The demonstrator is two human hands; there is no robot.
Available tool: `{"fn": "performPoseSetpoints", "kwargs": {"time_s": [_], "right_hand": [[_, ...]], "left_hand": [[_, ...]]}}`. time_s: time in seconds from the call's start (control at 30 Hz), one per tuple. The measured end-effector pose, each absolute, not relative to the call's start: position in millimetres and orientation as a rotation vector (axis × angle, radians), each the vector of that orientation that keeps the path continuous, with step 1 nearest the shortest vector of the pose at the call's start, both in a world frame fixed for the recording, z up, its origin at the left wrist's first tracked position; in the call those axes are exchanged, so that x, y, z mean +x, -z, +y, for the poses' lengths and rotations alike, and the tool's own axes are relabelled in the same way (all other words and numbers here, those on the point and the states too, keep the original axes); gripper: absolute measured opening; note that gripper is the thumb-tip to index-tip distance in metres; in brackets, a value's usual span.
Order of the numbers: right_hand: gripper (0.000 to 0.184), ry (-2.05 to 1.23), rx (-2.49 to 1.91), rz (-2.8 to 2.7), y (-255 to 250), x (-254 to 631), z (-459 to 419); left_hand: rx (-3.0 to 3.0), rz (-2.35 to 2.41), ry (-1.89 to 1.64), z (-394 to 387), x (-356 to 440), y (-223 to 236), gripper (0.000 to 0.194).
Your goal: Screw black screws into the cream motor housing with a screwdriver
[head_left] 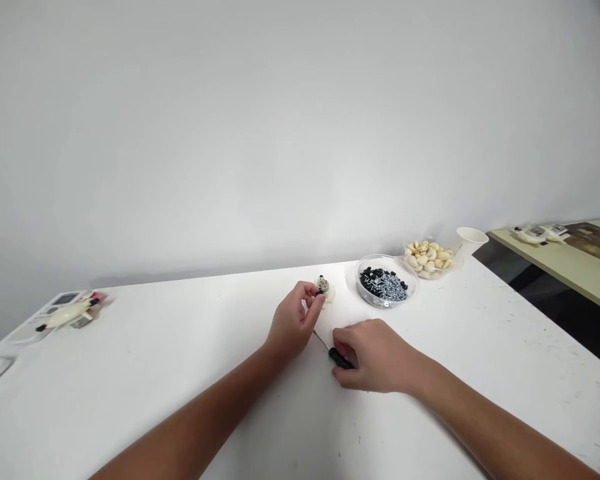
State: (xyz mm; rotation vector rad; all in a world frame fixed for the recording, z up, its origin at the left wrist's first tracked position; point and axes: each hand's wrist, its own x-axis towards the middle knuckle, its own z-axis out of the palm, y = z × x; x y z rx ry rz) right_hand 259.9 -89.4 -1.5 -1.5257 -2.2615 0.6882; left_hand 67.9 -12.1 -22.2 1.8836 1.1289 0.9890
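Note:
A small black part is pinched between the thumb and fingers of my left hand, near the back of the white table. Right beside these fingertips is a small round piece with dark spots, over a cream-coloured disc; whether my fingers touch it I cannot tell. My right hand is closed round the black handle of a screwdriver. Its thin shaft points away to the left, with the tip low by my left wrist.
To the right stand a clear dish of screws and black parts, a clear bowl of cream pieces and a white paper cup. Assembled white devices lie at the far left. A wall rises behind the table.

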Motion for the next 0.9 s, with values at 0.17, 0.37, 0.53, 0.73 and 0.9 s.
{"fn": "performPoseSetpoints", "kwargs": {"time_s": [0.17,0.37,0.53,0.73,0.9], "right_hand": [[0.021,-0.613,-1.58,-2.134,-3.1,266.9,-80.8],[0.013,-0.617,-1.493,-1.977,-15.5,275.5,-73.5],[0.018,-0.638,-1.364,-1.96,-19.6,277.1,-76.6],[0.022,-0.634,-1.326,-1.922,-16.0,276.1,-78.9],[0.016,-0.491,-1.183,-1.929,-12.1,279.8,-75.6]], "left_hand": [[1.68,1.041,-1.055,-8.4,66.0,22.6,0.027],[1.403,0.976,-1.027,-16.9,60.8,12.8,0.035],[1.318,0.877,-0.798,-31.7,46.3,2.0,0.031],[1.098,0.794,-0.745,-20.9,31.8,7.4,0.028],[1.043,0.762,-0.717,-18.1,27.6,11.7,0.024]]}}
